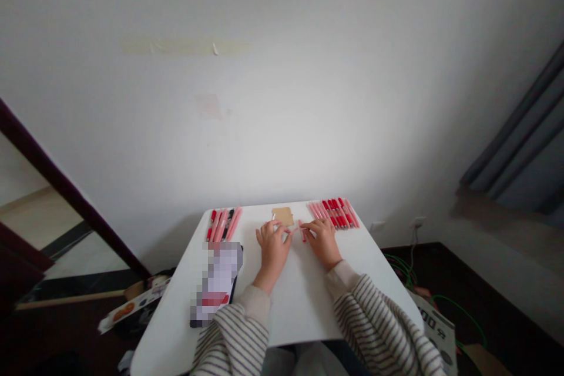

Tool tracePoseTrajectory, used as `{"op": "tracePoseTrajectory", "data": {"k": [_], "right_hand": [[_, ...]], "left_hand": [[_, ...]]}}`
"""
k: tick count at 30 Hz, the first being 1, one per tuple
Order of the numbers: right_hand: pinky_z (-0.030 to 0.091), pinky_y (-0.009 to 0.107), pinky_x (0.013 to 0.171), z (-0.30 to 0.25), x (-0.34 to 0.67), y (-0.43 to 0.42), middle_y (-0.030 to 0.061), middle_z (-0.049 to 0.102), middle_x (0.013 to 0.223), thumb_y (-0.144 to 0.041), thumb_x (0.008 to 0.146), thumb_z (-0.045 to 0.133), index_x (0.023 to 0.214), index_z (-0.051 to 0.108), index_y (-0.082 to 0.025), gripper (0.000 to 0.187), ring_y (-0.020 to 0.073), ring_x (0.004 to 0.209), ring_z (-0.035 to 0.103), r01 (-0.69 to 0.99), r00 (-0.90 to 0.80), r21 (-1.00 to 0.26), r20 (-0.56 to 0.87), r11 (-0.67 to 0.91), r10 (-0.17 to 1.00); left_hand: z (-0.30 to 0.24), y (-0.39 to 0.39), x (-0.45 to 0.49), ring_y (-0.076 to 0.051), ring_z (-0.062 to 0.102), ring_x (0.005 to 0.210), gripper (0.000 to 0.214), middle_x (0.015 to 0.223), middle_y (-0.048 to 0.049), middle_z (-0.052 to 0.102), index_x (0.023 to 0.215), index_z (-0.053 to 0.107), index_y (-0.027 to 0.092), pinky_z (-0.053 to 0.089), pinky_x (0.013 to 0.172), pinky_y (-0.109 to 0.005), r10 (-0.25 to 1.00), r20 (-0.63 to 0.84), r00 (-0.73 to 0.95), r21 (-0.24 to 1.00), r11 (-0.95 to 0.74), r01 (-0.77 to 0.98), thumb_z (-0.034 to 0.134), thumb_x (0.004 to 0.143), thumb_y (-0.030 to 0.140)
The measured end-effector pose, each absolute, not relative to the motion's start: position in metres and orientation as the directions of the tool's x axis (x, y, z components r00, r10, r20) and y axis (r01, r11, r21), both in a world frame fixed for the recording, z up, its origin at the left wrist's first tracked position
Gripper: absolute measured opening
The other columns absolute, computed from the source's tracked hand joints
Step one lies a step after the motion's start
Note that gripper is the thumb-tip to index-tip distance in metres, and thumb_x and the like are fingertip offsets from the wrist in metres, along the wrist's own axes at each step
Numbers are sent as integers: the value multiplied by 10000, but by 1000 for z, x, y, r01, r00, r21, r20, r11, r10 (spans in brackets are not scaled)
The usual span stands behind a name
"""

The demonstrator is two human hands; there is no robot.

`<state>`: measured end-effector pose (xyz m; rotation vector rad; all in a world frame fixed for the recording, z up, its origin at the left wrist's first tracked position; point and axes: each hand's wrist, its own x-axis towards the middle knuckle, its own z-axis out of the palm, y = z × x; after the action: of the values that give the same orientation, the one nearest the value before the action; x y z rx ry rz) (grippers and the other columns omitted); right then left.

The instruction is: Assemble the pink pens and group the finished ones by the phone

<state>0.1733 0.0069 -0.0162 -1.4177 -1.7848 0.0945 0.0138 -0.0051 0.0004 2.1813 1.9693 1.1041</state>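
Observation:
Both my hands rest near the far middle of a small white table (291, 305). My left hand (272, 247) and my right hand (323, 239) have their fingers curled and together pinch a pink pen with a red cap (299, 229) between them. Just beyond the hands lies a small brown cardboard piece (282, 215). A row of several pink and red pens (335, 212) lies at the far right, close to my right hand. Another smaller group of pens (224, 223) lies at the far left.
A blurred-out flat object on a dark slab (217, 285) lies on the table's left side. The table stands against a white wall. Boxes (132, 305) sit on the floor at left, green cables (445, 299) and a box at right, a grey curtain (524, 147) far right.

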Motion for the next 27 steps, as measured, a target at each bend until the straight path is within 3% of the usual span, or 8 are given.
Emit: {"op": "tracePoseTrajectory", "data": {"k": [18, 27], "right_hand": [[309, 401, 900, -17, 174, 9, 30, 708, 879, -238, 862, 632, 928, 748, -305, 149, 227, 952, 510, 756, -79, -489, 591, 435, 803], [401, 362, 854, -24, 175, 15, 41, 689, 816, -187, 833, 645, 956, 742, -282, 183, 217, 933, 538, 661, -111, -550, 602, 511, 791]], "left_hand": [[-3, -5, 13, -242, 474, 1121, 78, 1134, -46, 589, 839, 704, 268, 283, 1067, -538, 817, 571, 85, 387, -359, 849, 635, 803, 273], [-10, 2, 12, -226, 495, 1104, 65, 1107, -48, 601, 843, 686, 239, 334, 1047, -493, 805, 588, 79, 423, -389, 818, 639, 799, 249]]}}
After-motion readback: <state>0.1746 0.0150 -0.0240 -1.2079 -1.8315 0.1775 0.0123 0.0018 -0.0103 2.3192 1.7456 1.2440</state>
